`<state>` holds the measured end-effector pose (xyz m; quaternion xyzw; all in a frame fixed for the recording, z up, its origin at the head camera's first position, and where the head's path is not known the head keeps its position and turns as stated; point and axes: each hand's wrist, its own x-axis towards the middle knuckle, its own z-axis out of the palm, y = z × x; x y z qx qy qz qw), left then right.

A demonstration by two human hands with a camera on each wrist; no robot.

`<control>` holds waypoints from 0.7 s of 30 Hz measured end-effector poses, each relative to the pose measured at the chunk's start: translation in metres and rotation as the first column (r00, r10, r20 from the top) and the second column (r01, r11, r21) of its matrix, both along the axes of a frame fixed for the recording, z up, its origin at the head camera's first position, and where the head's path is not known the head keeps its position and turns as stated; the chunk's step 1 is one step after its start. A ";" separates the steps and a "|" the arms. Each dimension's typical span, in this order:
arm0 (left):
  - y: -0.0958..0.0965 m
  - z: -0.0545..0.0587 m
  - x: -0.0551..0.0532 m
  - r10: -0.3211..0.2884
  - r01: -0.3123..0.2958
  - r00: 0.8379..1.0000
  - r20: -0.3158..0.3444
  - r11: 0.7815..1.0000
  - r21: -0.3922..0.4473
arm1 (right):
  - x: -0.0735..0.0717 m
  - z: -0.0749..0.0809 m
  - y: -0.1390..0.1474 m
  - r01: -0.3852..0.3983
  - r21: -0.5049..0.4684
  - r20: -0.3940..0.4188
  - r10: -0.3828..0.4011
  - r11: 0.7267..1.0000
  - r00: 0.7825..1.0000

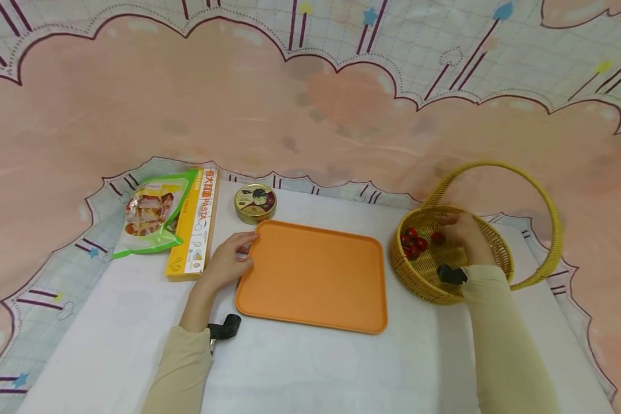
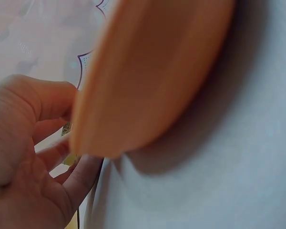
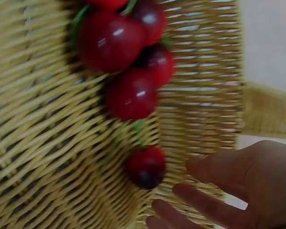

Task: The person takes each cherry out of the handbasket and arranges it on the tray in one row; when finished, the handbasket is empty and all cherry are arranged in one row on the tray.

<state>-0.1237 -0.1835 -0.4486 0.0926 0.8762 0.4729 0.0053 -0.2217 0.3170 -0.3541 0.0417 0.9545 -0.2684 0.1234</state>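
Observation:
At the left edge of an orange tray [image 1: 315, 276], my left hand [image 1: 223, 265] holds the rim between thumb and fingers. The left wrist view shows the tray's outer wall close up, some fingertips hidden behind it. My right hand [image 1: 466, 233] reaches inside a yellow wicker basket [image 1: 426, 290]. Its fingers are extended and apart, close to a single small red fruit [image 3: 146, 167], with a visible gap between them. A cluster of shiny red fruits [image 3: 132, 94] with green stems, like cherry tomatoes, lies against the basket wall.
A round tin [image 1: 256, 204] stands behind the tray. To the left lies a yellow pasta box [image 1: 192, 253], with a green-edged food packet [image 1: 150, 213] leaning on it. The basket's tall handle [image 1: 556, 230] arches out to the right. Patterned cloth [image 1: 238, 109] hangs behind the white table.

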 end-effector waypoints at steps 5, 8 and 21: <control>-0.003 -0.002 -0.001 -0.002 0.002 0.999 0.043 1.000 -0.001 | -0.007 -0.012 0.001 -0.022 0.047 -0.047 0.024 0.999 0.999; -0.003 -0.001 -0.001 0.002 -0.001 0.998 0.066 1.000 -0.008 | -0.008 -0.015 0.003 -0.037 0.043 -0.069 0.040 0.998 0.997; -0.002 0.002 -0.002 -0.006 0.007 0.999 0.052 1.000 -0.029 | -0.008 -0.005 -0.001 -0.006 -0.092 0.088 0.014 0.996 0.996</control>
